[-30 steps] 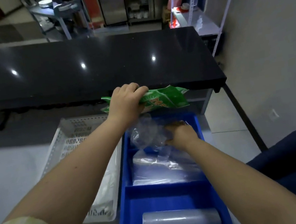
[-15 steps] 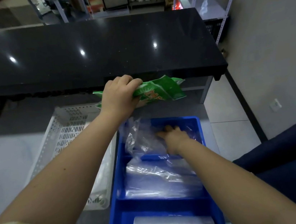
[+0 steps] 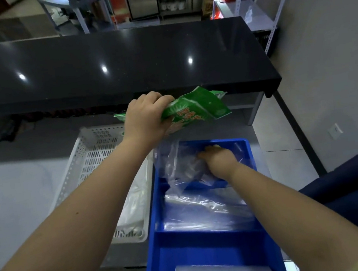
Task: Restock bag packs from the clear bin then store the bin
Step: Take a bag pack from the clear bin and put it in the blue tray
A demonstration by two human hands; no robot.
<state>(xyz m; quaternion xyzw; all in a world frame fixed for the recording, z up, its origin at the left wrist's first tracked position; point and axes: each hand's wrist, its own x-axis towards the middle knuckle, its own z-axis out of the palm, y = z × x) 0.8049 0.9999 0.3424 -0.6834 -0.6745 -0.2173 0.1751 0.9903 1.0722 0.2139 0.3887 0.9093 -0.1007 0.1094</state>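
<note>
Now our left hand [image 3: 146, 119] clamps the green pack [image 3: 197, 110], likely light, crinkly, slippery; we'd pinch its edge; our right hand [image 3: 217, 159] lies among clear bags [image 3: 182, 164], grip unclear.

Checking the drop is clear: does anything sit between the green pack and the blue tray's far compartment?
Yes. The right hand and a crumpled clear bag lie in that compartment of the blue tray, under the green pack, which the left hand grips above it.
</note>
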